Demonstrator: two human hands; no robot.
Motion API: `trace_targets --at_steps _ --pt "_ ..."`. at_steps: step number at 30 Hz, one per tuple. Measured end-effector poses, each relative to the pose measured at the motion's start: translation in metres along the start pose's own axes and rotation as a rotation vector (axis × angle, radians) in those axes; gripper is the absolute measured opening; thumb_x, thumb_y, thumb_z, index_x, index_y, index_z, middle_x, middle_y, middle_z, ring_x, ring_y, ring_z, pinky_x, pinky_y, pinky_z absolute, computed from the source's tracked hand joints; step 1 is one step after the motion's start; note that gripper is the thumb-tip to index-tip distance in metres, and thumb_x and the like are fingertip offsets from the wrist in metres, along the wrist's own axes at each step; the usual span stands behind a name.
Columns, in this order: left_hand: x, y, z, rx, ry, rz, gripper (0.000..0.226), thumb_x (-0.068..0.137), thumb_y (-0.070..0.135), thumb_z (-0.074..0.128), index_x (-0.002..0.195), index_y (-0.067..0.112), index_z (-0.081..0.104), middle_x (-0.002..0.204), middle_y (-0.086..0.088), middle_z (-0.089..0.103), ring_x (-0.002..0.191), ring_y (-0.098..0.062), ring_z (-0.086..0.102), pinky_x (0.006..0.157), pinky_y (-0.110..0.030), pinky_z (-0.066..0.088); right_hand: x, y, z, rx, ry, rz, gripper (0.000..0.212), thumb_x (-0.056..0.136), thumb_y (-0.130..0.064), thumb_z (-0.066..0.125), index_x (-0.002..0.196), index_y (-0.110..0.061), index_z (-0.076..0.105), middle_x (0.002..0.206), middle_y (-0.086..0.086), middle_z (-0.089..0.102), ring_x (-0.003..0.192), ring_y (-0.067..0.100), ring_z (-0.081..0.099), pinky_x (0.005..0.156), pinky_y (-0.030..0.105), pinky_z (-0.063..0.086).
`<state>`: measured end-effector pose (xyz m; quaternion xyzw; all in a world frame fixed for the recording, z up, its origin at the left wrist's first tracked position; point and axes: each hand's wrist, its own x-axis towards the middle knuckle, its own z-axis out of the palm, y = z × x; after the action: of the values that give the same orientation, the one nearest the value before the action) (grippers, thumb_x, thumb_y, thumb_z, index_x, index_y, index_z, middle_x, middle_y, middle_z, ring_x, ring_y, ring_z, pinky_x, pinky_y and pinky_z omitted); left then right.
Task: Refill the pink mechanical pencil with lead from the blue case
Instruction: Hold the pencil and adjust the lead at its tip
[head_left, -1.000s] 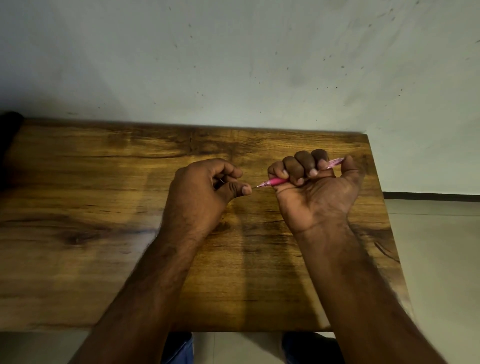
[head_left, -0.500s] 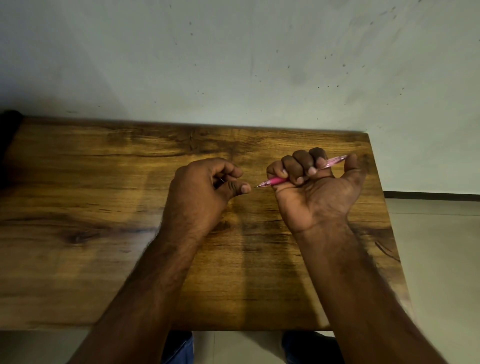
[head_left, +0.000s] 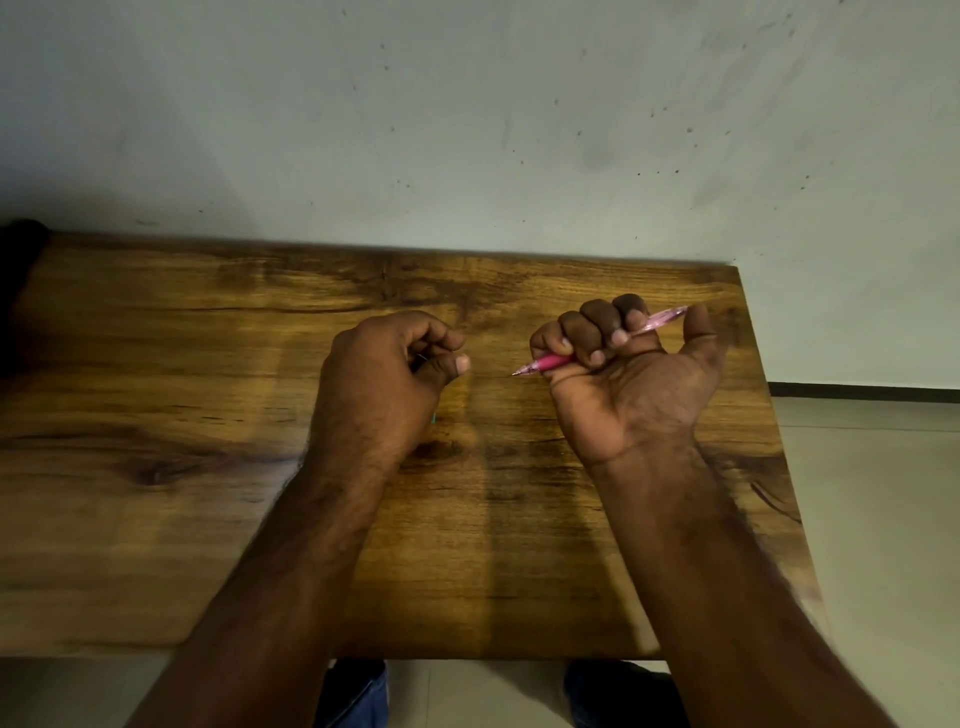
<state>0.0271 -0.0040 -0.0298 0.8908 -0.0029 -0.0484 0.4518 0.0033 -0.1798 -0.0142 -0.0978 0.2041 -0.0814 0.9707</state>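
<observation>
My right hand (head_left: 623, 374) grips the pink mechanical pencil (head_left: 553, 361) in a fist, palm towards me. Its tip points left and its clear pink rear end sticks out by the thumb. My left hand (head_left: 384, 374) hovers a short gap left of the tip, fingers curled, thumb against the index finger. A thin dark sliver, seemingly a lead (head_left: 422, 357), shows between them. A tiny blue-green speck (head_left: 434, 417) peeks out under the left hand; the blue case is otherwise hidden.
Both hands are over a wooden table (head_left: 156, 415) set against a pale wall. Its right edge lies just beyond my right hand, with tiled floor past it. My knees show below the front edge.
My left hand has drawn back to the left, widening the gap between its thumb and the pencil tip. My right hand and the pencil have hardly moved.
</observation>
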Motion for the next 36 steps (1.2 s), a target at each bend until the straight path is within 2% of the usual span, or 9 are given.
trace_targets --at_steps 4,8,11,16,20,24,26,32,36 --pt "0.0 -0.002 0.0 0.03 -0.012 -0.024 0.015 0.08 0.024 0.086 0.09 0.031 0.077 0.079 0.017 0.073 0.078 0.003 0.069 0.075 -0.022 0.056 0.002 0.001 0.0 -0.027 0.026 -0.002 0.041 0.096 -0.043 0.031 0.075 -0.013 0.051 0.062 0.003 0.04 0.051 0.017 0.033 0.06 0.032 0.033" --pt "0.001 -0.003 -0.002 0.044 0.001 -0.041 0.017 0.078 0.024 0.087 0.088 0.032 0.076 0.078 0.017 0.072 0.078 0.004 0.068 0.076 -0.024 0.058 0.005 0.005 0.005 -0.206 0.068 -0.029 0.022 0.093 -0.023 0.035 0.077 -0.016 0.047 0.065 0.005 0.049 0.053 0.018 0.042 0.056 0.029 0.034" --pt "0.002 -0.004 -0.004 0.038 0.009 -0.06 0.017 0.078 0.022 0.088 0.091 0.027 0.078 0.08 0.014 0.073 0.079 0.0 0.069 0.078 -0.025 0.058 0.004 0.009 0.007 -0.361 0.172 -0.017 0.024 0.103 -0.019 0.043 0.083 -0.012 0.055 0.069 0.005 0.057 0.061 0.017 0.051 0.052 0.029 0.041" --pt "0.001 -0.004 -0.005 0.075 0.03 -0.084 0.018 0.079 0.022 0.087 0.09 0.03 0.076 0.081 0.016 0.07 0.079 0.003 0.065 0.068 -0.017 0.049 0.001 0.012 0.004 -0.689 0.235 -0.094 0.011 0.102 -0.018 0.06 0.1 -0.007 0.062 0.071 0.003 0.065 0.062 0.012 0.063 0.059 0.025 0.055" --pt "0.001 -0.005 -0.004 0.1 0.022 -0.098 0.019 0.078 0.021 0.088 0.09 0.029 0.075 0.08 0.017 0.067 0.079 0.002 0.064 0.078 -0.025 0.056 0.004 0.014 -0.006 -1.282 0.246 -0.322 0.009 0.095 -0.021 0.071 0.094 -0.012 0.073 0.075 -0.004 0.07 0.06 -0.003 0.06 0.056 0.014 0.05" --pt "0.0 -0.006 -0.003 0.125 0.007 -0.102 0.02 0.078 0.022 0.088 0.091 0.028 0.076 0.078 0.016 0.067 0.081 -0.003 0.067 0.08 -0.028 0.058 0.004 0.018 -0.015 -1.693 0.202 -0.42 0.011 0.088 -0.034 0.079 0.087 -0.025 0.073 0.072 -0.011 0.071 0.064 -0.001 0.066 0.051 0.014 0.048" --pt "0.0 -0.005 -0.001 0.139 0.003 -0.101 0.02 0.077 0.022 0.089 0.092 0.027 0.075 0.076 0.018 0.063 0.082 -0.002 0.066 0.078 -0.025 0.056 0.003 0.022 -0.016 -1.816 0.189 -0.429 0.012 0.086 -0.037 0.08 0.085 -0.029 0.072 0.07 -0.015 0.068 0.064 0.0 0.065 0.052 0.015 0.047" --pt "0.0 -0.001 0.0 0.147 0.004 -0.131 0.022 0.077 0.021 0.088 0.092 0.029 0.074 0.076 0.019 0.061 0.084 -0.003 0.066 0.08 -0.025 0.055 0.001 0.027 -0.018 -2.027 0.145 -0.386 0.013 0.087 -0.035 0.08 0.095 -0.026 0.073 0.08 -0.011 0.073 0.074 0.008 0.069 0.072 0.038 0.06" --pt "-0.001 -0.001 -0.001 0.147 0.002 -0.137 0.023 0.078 0.021 0.088 0.094 0.028 0.074 0.078 0.017 0.063 0.086 -0.004 0.067 0.082 -0.027 0.058 -0.001 0.03 -0.016 -2.132 0.128 -0.423 0.018 0.088 -0.037 0.078 0.098 -0.023 0.075 0.085 -0.006 0.074 0.076 0.013 0.069 0.071 0.037 0.059"
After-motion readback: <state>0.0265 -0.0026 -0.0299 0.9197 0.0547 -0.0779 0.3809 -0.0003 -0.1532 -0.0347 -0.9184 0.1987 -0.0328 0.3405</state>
